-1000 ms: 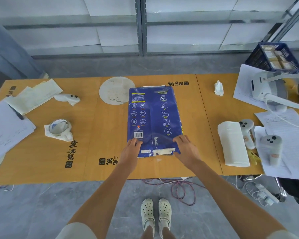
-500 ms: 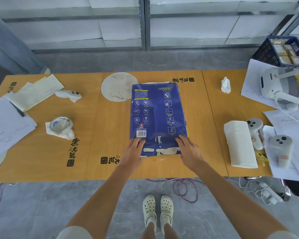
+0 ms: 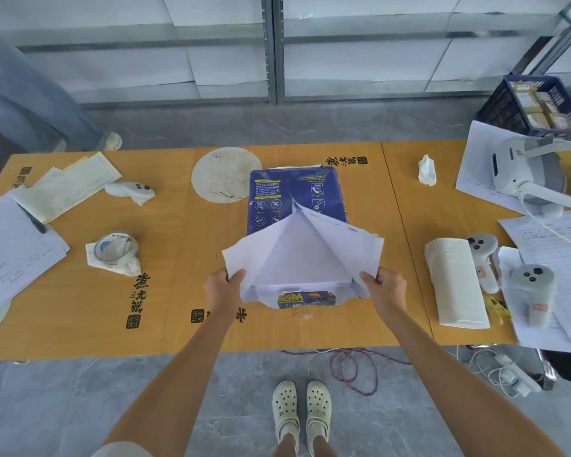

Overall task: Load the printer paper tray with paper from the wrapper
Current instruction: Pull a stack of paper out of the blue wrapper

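The lifted wrapper [image 3: 302,255] flaps hide the paper stack's near top. The left grip's [image 3: 223,290] fingertips disappear behind a flap. The surface [image 3: 80,324] runs off both sides. Wrapper print is too small to read.

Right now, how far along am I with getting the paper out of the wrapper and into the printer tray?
Early stage. Done: the blue wrapper is torn open at the near end. In hand: your left hand and right hand each grip a flap, spreading them off the paper stack. Left: lifting paper out and loading; no printer tray is in view.

Bare forearms; cream perforated clogs [image 3: 301,411]; pale shorts [image 3: 122,449].
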